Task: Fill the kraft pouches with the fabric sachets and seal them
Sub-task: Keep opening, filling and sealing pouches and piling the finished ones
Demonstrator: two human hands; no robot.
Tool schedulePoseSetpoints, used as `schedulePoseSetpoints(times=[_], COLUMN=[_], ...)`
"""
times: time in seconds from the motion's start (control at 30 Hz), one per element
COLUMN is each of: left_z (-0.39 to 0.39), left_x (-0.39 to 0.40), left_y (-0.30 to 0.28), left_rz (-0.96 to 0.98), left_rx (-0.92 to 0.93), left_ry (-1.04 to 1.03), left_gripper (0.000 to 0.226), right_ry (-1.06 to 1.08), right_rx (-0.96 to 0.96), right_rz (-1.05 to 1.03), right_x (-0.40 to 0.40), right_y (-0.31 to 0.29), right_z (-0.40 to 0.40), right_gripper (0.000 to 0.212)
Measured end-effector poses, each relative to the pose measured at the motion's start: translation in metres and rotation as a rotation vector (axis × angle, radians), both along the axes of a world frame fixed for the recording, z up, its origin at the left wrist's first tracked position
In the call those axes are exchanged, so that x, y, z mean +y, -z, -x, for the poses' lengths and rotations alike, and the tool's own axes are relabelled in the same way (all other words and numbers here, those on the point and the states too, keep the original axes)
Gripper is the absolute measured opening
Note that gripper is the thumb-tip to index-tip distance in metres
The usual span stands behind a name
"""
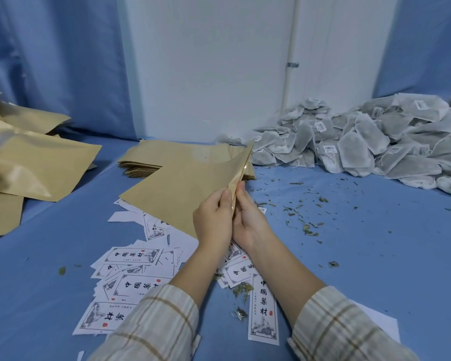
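Head view: nearest, printed labels (130, 282) litter the blue cloth (349, 256). Above them the left hand (214, 222) and right hand (250, 220) pinch a pouch (182, 188) at its mouth, light, creasable, probably slick. Farther right, soft sachets (362, 144) lie heaped.

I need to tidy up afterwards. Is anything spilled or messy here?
Yes. Dried herb bits lie scattered on the blue cloth near the sachets, and printed labels lie askew under the forearms.

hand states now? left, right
Left hand: pinching the kraft pouch at its open edge.
Right hand: gripping the same pouch edge from the other side.
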State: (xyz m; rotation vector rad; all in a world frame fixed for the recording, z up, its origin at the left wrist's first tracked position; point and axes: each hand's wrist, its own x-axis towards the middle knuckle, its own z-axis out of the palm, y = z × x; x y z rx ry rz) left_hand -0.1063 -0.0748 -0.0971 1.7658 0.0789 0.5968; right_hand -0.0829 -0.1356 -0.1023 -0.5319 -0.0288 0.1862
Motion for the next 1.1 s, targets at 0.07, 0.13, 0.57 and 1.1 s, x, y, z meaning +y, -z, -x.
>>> schedulePoseSetpoints(times=[0.07,0.13,0.57,1.1], left_z=[0.001,0.003,0.004,0.014], left_x=[-0.001,-0.003,0.006,0.0], left_y=[-0.001,-0.002,-0.011,-0.023], left_rz=[0.051,0.036,-0.58,-0.838], left_rx=[0.008,-0.002,-0.046,-0.204], left_ry=[0.029,0.049,-0.281,-0.36], left_gripper=[0.024,0.026,0.033,0.024], right_ry=[0.023,0.061,0.673,0.669], right_rx=[-0.023,-0.028,-0.235,-0.418], right_rz=[0.015,0.066,1.4,1.689], right_x=[-0.001,-0.001,0.002,-0.012], right_y=[0.0,-0.001,-0.015,-0.02], right_z=[0.0,0.0,-0.001,-0.012], right_gripper=[0.022,0.019,0.018,0.021])
